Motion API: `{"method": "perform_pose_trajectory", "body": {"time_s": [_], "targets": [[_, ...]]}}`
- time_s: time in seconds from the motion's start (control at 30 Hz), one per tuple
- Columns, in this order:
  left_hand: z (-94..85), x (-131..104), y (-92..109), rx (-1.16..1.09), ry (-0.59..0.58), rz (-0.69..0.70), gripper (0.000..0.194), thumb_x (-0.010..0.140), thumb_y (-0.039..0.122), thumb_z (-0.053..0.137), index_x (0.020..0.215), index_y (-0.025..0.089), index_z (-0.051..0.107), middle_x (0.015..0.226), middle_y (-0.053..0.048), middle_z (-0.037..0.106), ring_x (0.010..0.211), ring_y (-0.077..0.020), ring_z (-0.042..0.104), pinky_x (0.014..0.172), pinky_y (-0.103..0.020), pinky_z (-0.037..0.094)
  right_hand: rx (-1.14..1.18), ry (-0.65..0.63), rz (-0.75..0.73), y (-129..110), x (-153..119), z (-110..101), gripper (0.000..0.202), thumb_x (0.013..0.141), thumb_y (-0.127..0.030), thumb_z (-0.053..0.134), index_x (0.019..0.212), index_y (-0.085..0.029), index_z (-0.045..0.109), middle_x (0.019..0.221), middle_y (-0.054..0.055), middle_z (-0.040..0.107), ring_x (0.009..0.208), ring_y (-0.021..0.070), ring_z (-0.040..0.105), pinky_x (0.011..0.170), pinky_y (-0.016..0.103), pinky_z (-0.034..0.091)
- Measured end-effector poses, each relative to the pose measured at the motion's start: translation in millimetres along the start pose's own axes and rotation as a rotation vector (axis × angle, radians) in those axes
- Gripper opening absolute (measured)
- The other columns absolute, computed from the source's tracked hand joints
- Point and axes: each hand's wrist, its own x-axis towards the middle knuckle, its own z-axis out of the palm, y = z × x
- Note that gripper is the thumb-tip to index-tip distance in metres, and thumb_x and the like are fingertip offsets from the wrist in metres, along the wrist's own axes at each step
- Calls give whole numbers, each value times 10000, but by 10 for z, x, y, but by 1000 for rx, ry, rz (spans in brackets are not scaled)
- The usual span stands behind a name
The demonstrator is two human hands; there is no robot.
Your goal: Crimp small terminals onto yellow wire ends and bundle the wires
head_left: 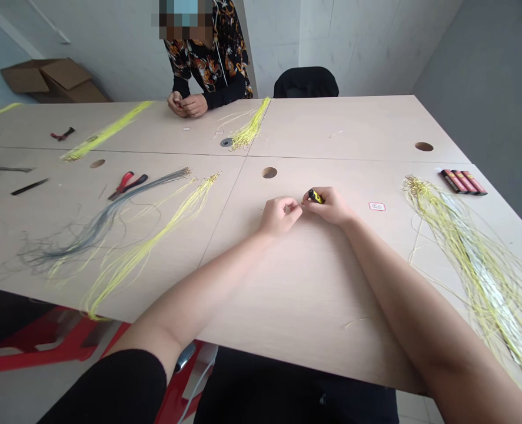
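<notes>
Right hand (326, 205): fingers curled round black-and-yellow marker-like stick (316, 196), held above pale wooden bench (287, 294). Left hand (281, 215): thumb and fingers pinched beside it; pinched item too small to tell. Both forearms angle inward, far.

Soft light casts faint shadows on the pale wooden table (296, 288); the plain grey right-hand wall (494, 112) looks dimmer; edges stretch.
</notes>
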Motion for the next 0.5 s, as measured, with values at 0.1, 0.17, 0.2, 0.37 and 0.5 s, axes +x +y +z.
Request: {"method": "perform_pose_trajectory", "body": {"time_s": [0.1,0.17,0.2,0.37,0.5], "targets": [[-1,1,-6,1,0,-2,137,691,233,545,566,177,542,560,31,568,529,-95,427,564,-239,373,1,-13,-2,-7,-4,0,146,656,-291,555,674,-160,617,698,16,610,655,128,461,615,270,348],[-2,1,-8,3,2,-1,140,688,238,544,562,179,531,557,32,558,534,-96,428,567,-239,372,-3,-18,2,-16,-7,2,139,653,-289,558,667,-161,609,686,10,597,646,123,447,609,269,340],[-2,0,-8,5,5,-4,143,687,240,544,558,179,524,553,33,549,537,-97,428,568,-239,371,-5,-22,4,-21,-8,3,135,651,-288,560,664,-161,605,678,7,589,641,121,440,605,268,335],[-9,0,7,13,5,-14,154,678,238,545,544,182,494,541,36,515,546,-99,429,570,-241,365,-20,-27,8,-39,-10,8,123,646,-283,562,654,-165,593,645,-6,549,622,114,412,588,264,320],[-13,4,11,19,-1,-12,153,682,229,540,545,182,490,541,39,504,552,-100,429,570,-240,361,-26,-23,9,-47,-12,5,121,650,-281,554,654,-166,591,641,-6,552,619,114,412,583,261,320]]}}
